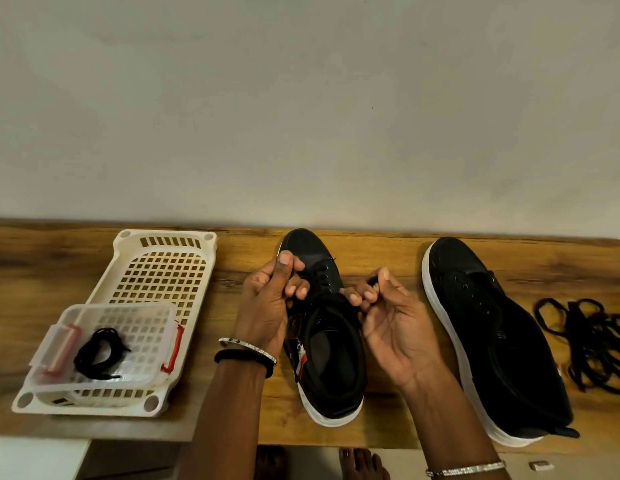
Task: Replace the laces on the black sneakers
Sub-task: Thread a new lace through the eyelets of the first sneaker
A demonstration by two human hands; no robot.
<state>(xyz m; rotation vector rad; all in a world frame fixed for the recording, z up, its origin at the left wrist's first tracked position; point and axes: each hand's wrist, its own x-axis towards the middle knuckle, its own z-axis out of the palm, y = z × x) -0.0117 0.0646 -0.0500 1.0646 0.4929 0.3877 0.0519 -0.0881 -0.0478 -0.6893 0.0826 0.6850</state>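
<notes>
Two black sneakers with white soles lie on the wooden table. The middle sneaker (331,344) has a black lace threaded through its upper eyelets. My left hand (270,299) pinches one lace end above its left side. My right hand (384,317) pinches the other lace end to the right of the eyelets. The right sneaker (492,337) has bare eyelets and no lace. A coiled black lace (99,351) lies in a clear plastic box (59,375). A loose pile of black laces (592,344) lies at the far right.
The clear box sits in a white perforated tray (163,271) on the left of the wooden table (381,251). A plain wall rises behind. Bare feet show below the table's front edge, beside a small object on the floor (540,465).
</notes>
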